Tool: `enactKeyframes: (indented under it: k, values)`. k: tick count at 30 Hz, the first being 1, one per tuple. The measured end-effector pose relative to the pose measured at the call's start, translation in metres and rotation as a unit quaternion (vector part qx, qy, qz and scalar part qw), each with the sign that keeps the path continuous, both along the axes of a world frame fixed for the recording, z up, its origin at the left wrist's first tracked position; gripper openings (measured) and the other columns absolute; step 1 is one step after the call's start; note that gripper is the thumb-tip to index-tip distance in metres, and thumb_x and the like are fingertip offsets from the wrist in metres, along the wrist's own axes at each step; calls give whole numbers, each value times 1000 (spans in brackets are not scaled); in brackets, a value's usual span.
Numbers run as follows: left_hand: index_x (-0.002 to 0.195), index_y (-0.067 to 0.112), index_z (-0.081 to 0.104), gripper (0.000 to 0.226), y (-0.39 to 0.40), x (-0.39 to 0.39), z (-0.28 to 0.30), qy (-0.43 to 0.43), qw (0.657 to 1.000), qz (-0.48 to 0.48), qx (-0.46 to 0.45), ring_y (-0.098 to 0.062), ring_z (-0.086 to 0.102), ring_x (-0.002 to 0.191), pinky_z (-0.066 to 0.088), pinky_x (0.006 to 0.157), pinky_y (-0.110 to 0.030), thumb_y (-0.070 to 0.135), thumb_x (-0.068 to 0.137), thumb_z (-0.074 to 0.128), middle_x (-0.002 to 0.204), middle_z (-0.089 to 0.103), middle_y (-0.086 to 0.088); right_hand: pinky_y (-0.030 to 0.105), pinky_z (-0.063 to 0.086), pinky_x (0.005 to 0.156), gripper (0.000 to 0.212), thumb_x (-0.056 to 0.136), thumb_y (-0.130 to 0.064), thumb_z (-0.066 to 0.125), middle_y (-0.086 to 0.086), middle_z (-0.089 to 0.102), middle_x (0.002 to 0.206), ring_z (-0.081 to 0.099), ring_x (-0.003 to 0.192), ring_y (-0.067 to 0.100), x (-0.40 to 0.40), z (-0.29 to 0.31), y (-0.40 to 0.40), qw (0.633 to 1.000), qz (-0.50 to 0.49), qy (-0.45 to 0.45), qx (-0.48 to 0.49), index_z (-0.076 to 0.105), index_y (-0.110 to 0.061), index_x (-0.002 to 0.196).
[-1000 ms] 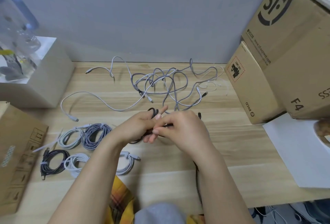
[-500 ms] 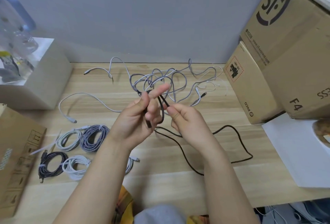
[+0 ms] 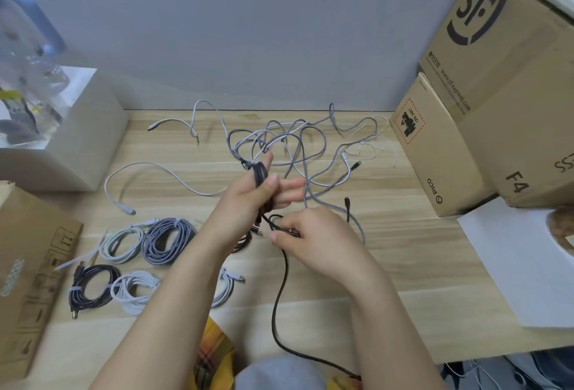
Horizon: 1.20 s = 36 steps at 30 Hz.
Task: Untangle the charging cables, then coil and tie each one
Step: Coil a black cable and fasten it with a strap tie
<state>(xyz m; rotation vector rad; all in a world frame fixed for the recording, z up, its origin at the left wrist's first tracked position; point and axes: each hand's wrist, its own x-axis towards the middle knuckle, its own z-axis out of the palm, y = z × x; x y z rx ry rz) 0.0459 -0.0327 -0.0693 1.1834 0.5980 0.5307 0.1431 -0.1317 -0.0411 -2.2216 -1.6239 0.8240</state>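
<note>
Nearest, the thin black charging cable (image 3: 281, 290) trails off the front edge of the pale wooden tabletop (image 3: 403, 253) and climbs to the right hand (image 3: 313, 234), whose thumb and fingers pinch the strand just below the left hand (image 3: 254, 194). That left hand holds several black loops wound over its fingers, thumb pressed against them, the fingers otherwise extended. To the left lie five finished, tied coils (image 3: 146, 265) in white, grey braid and black. Farther back, near the wall, the grey and white tangle of braided cables (image 3: 295, 147) waits, flanked by brown cardboard boxes (image 3: 484, 110).

The risk, judged from here, is that the loops slide off the straight fingers if the right hand pulls the strand tight, or that the hanging tail snags on the tabletop edge and twists the next turn. The black plug end lying close to the grey cables could also catch on them.

Compared with half a second ago, the wide black loop on the tabletop is gone, more turns sit on the left hand, and the right hand has dropped lower.
</note>
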Motion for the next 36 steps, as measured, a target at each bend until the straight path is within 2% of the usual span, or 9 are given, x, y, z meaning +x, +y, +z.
enactKeyframes:
  k: [6, 9, 11, 13, 17, 21, 25, 29, 36]
  values:
    - [78, 13, 54, 23, -4, 0, -6, 150, 977, -62, 135, 17, 28, 126, 34, 83, -2, 14, 98, 42, 107, 58, 23, 29, 30, 58, 23, 83, -41, 61, -6, 62, 76, 51, 72, 18, 0, 4, -1, 999, -13, -1, 32, 62, -26, 66]
    - [74, -4, 53, 42, -7, 1, -5, 171, 974, -97, 111, 14, 59, 85, 42, 64, -8, 27, 98, 40, 75, 62, 15, 27, 35, 59, 10, 75, -40, 70, -7, 58, 59, 49, 63, 8, 4, 5, -2, 997, -50, 35, 50, 71, -31, 72]
    - [62, 12, 59, 51, -9, -1, -2, 158, 973, -144, 91, -6, 44, 39, 32, 42, -17, 35, 99, 33, 44, 50, 4, 27, 38, 60, 17, 65, -37, 79, -8, 61, 59, 48, 59, 7, 11, 4, -3, 986, -114, 68, 97, 63, -30, 63]
    - [51, 17, 59, 65, -8, -6, 0, 141, 968, -195, 68, -10, 27, 35, 24, 40, -20, 43, 101, 27, 35, 38, 0, 30, 41, 59, 30, 57, -37, 84, -6, 57, 55, 51, 57, 13, 21, 2, -4, 969, -172, 103, 145, 58, -26, 65]
    - [95, 10, 72, 48, 0, -12, 0, -60, 932, -322, -157, -9, 18, 36, 29, 39, -16, 45, 97, 38, 36, 30, 8, 27, 36, 57, 21, 66, -26, 82, -3, 54, 54, 45, 55, 9, 28, 1, -5, 934, -202, 204, 211, 63, -23, 60]
    - [135, -11, 36, 46, 0, -11, 9, -338, 810, -337, -341, -7, 18, 42, 34, 53, -22, 22, 102, 31, 49, 31, 2, 14, 25, 43, 25, 80, -45, 53, -3, 39, 48, 30, 41, 1, 22, -2, 0, 900, -190, 324, 222, 63, -26, 66]
    - [143, -11, 12, 59, 7, -8, 19, -395, 830, -149, -365, -14, 33, 49, 36, 60, -26, 18, 100, 39, 57, 50, -11, 12, 19, 36, 24, 97, -35, 41, -3, 29, 50, 20, 35, 1, 19, -8, 1, 910, -145, 371, 115, 62, -27, 89]
    - [139, -4, 29, 60, 10, 0, 17, -333, 881, 51, -333, -12, 55, 53, 51, 63, -25, 15, 88, 54, 77, 70, 5, 10, 31, 46, 24, 100, -29, 39, -11, 40, 44, 37, 43, -2, 11, -11, -3, 955, -94, 280, 42, 64, -28, 99]
    - [127, 13, 50, 35, -6, 17, -3, -120, 982, 94, -113, -11, 62, 109, 53, 84, -21, 20, 100, 29, 96, 73, 5, 32, 30, 55, 38, 94, -34, 49, -2, 37, 52, 41, 63, 21, 4, -7, -2, 999, -22, 45, -11, 43, -22, 58]
